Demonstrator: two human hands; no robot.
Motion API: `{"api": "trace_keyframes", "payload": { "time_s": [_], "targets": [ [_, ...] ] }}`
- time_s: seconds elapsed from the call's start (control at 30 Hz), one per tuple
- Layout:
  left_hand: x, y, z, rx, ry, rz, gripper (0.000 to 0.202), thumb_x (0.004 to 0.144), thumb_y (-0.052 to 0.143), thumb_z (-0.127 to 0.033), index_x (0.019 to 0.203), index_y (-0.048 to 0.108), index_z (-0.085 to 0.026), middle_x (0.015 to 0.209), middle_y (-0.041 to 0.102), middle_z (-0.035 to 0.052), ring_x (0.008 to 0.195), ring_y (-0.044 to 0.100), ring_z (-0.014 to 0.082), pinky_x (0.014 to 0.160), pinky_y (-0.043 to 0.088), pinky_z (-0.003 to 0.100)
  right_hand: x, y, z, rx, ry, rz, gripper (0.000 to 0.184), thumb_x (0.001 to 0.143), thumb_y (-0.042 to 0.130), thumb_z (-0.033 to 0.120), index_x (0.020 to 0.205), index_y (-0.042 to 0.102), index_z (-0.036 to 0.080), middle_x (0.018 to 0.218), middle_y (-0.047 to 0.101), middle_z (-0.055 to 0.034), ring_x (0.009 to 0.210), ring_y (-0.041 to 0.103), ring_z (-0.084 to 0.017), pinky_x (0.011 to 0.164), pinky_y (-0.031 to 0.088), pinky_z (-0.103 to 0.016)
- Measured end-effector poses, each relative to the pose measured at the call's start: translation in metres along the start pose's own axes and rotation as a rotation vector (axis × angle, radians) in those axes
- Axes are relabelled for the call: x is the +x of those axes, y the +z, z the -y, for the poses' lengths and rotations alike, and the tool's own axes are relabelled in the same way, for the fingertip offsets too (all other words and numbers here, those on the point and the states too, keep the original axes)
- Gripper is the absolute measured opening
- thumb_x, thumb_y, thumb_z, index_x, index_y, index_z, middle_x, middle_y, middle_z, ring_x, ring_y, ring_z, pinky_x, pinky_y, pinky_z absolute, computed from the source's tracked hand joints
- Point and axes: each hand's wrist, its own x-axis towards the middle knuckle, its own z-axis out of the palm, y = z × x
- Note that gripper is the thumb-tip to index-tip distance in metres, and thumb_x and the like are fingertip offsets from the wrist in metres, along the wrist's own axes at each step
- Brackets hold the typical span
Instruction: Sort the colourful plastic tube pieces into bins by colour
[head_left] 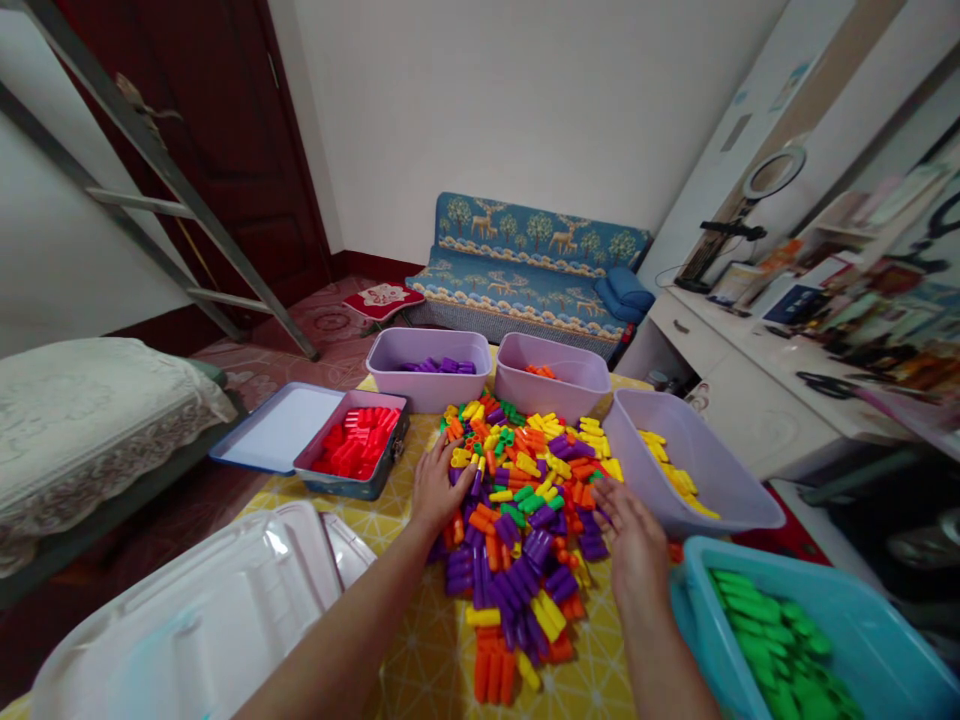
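A heap of small plastic tube-shaped pieces (525, 575) in purple, orange, yellow, green and red covers the middle of the table. On the heap's left edge rests my left hand (437, 485), fingers stretched out and apart, touching pieces beside a purple and yellow one. My right hand (630, 525) lies along the right edge, its fingers extended against the pieces there. Neither hand visibly grips a piece. Behind the heap stand a lilac bin with purple pieces (390, 378) and a lilac bin with orange pieces (551, 398).
To the right are a lilac bin with yellow pieces (652, 500) and a turquoise bin (701, 575) with green ones. An open tin box (349, 487) at left holds red pieces. White lids (195, 620) lie front left. A blue-covered sofa (517, 275) stands beyond the table.
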Motion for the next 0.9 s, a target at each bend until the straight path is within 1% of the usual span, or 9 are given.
{"api": "trace_keyframes", "payload": {
  "time_s": [0.1,0.2,0.3,0.43,0.5,0.57,0.73,0.8,0.9],
  "targets": [
    [0.0,0.0,0.0,0.002,-0.002,0.004,0.05,0.088,0.053,-0.05,0.13,0.055,-0.023,0.148,0.045,0.0106,0.135,0.043,0.0282,0.112,0.033,0.049,-0.013,-0.01,-0.037,-0.311,-0.125,-0.033,0.044,0.072,0.062,0.051,0.101,0.067,0.018,0.103,0.071,-0.0111,0.097,0.066,-0.026,0.085,0.052,-0.041],
    [0.0,0.0,-0.001,-0.002,-0.008,0.007,0.051,0.088,0.053,-0.05,0.131,0.055,-0.023,0.148,0.044,0.0108,0.136,0.042,0.0282,0.113,0.032,0.049,-0.013,-0.024,-0.061,-0.55,-0.31,-0.021,0.034,0.077,0.054,0.044,0.093,0.069,0.018,0.097,0.069,-0.0119,0.092,0.064,-0.026,0.088,0.05,-0.043],
    [0.0,0.0,0.0,-0.007,-0.006,0.003,0.051,0.088,0.053,-0.05,0.131,0.055,-0.023,0.148,0.045,0.0106,0.136,0.042,0.0279,0.113,0.032,0.049,-0.015,-0.032,-0.068,-0.71,-0.5,0.022,0.028,0.082,0.047,0.035,0.085,0.069,0.018,0.093,0.066,-0.0123,0.089,0.061,-0.025,0.087,0.048,-0.042],
    [0.0,0.002,0.001,-0.01,-0.004,-0.001,0.052,0.087,0.053,-0.051,0.131,0.054,-0.024,0.149,0.044,0.0103,0.137,0.041,0.0279,0.113,0.032,0.049,-0.022,-0.032,-0.064,-0.829,-0.618,0.114,0.027,0.086,0.046,0.032,0.087,0.07,0.021,0.089,0.067,-0.0099,0.088,0.059,-0.024,0.084,0.047,-0.04],
    [0.0,0.002,0.001,-0.007,-0.003,-0.004,0.052,0.087,0.053,-0.051,0.131,0.054,-0.023,0.149,0.044,0.0106,0.137,0.041,0.028,0.113,0.032,0.049,-0.024,-0.031,-0.062,-0.878,-0.625,0.157,0.028,0.087,0.046,0.032,0.089,0.071,0.022,0.09,0.068,-0.0085,0.088,0.06,-0.023,0.082,0.047,-0.038],
    [0.0,0.001,0.001,-0.005,0.001,-0.005,0.051,0.088,0.053,-0.05,0.131,0.055,-0.023,0.149,0.043,0.0108,0.137,0.042,0.0282,0.113,0.033,0.049,-0.021,-0.03,-0.061,-0.93,-0.586,0.198,0.031,0.088,0.044,0.035,0.09,0.072,0.021,0.089,0.069,-0.0075,0.084,0.062,-0.022,0.076,0.047,-0.034],
    [0.0,0.0,0.0,-0.007,0.007,-0.01,0.051,0.088,0.053,-0.051,0.131,0.056,-0.023,0.149,0.044,0.0108,0.136,0.043,0.0288,0.112,0.034,0.049,-0.003,-0.03,-0.062,-1.005,-0.398,0.222,0.039,0.086,0.043,0.048,0.082,0.073,0.023,0.075,0.072,-0.0068,0.068,0.066,-0.022,0.061,0.046,-0.03],
    [0.0,0.0,0.001,-0.01,0.007,-0.014,0.051,0.088,0.053,-0.051,0.13,0.056,-0.024,0.148,0.044,0.0107,0.135,0.043,0.0291,0.112,0.034,0.05,0.003,-0.031,-0.064,-0.947,-0.358,0.22,0.041,0.084,0.045,0.051,0.081,0.074,0.023,0.073,0.073,-0.0071,0.066,0.067,-0.023,0.061,0.048,-0.032],
    [0.0,0.002,0.002,-0.014,0.006,-0.013,0.05,0.087,0.054,-0.05,0.13,0.056,-0.024,0.148,0.045,0.0102,0.135,0.043,0.0296,0.112,0.034,0.05,0.007,-0.034,-0.068,-0.808,-0.412,0.224,0.04,0.083,0.049,0.053,0.083,0.074,0.022,0.083,0.075,-0.0082,0.073,0.068,-0.024,0.069,0.052,-0.034]
  ]
}}
